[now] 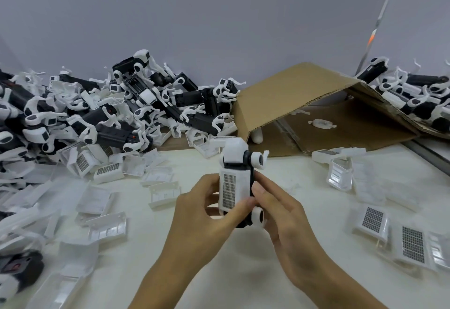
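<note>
Holding the black-and-white gadget (235, 182) upright just above the counter (219, 274), we grip it from both sides. Our left hand (202, 213) curls round its left edge, with the thumb pressed on the lower corner of the white cover that bears a grid label. Our right hand (280, 218) pinches the right edge, thumb on the black side between the two round white knobs. Behind, a heap of similar gadgets (117, 109) lies against the wall, and a cardboard box (299, 99) rests on its side beside it. Loose white covers (372, 218) lie scattered on the counter to either side of us.
</note>
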A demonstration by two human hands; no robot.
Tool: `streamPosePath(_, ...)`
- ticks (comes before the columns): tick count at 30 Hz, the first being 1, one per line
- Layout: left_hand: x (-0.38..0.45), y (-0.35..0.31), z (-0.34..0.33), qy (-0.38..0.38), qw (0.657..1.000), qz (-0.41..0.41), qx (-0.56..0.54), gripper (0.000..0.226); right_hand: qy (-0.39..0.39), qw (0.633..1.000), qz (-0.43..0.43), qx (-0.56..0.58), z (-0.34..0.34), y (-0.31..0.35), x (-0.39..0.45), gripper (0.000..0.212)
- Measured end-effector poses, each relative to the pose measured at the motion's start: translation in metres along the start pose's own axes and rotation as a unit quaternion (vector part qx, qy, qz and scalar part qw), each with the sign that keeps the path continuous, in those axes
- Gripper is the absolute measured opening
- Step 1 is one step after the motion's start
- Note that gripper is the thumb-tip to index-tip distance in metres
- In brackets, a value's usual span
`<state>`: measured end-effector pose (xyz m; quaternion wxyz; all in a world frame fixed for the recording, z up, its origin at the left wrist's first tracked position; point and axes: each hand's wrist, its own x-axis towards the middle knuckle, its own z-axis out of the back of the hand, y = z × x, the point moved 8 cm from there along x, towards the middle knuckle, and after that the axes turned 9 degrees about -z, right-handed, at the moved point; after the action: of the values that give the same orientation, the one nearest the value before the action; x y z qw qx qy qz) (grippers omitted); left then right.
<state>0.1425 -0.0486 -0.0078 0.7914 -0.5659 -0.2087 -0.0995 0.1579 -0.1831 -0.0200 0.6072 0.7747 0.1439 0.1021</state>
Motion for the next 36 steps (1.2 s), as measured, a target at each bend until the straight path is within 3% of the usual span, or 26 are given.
streamPosePath(6,-0.003,-0.009,-0.003,-0.004,0.997,-0.056,0.048,0.053,-0.035,0.998,0.025,-0.042,0.011,0.008,0.002,0.023)
streamPosePath(8,-0.002,-0.005,-0.004,0.021,0.999,-0.022,0.008,0.058,-0.031,0.998,0.038,-0.039,0.01,0.014,0.0,0.019)
streamPosePath(11,-0.001,0.001,-0.01,0.052,0.99,0.052,-0.122,0.048,-0.035,0.995,0.066,-0.073,0.008,0.021,-0.002,0.021)
streamPosePath(17,0.0,0.004,-0.008,0.019,0.988,0.07,-0.135,0.033,-0.072,0.983,0.079,-0.148,0.012,0.016,-0.001,0.021)
streamPosePath(20,0.001,0.005,-0.009,0.013,0.987,0.074,-0.141,0.039,-0.069,0.983,0.103,-0.136,0.013,0.02,-0.004,0.022)
streamPosePath(24,0.0,0.01,-0.006,0.002,0.983,0.09,-0.158,0.042,-0.008,0.992,0.077,-0.096,-0.001,0.02,-0.005,0.03)
streamPosePath(36,-0.002,0.0,-0.011,0.002,0.983,0.061,-0.175,0.038,-0.075,0.981,0.147,-0.103,0.013,0.029,-0.013,0.022)
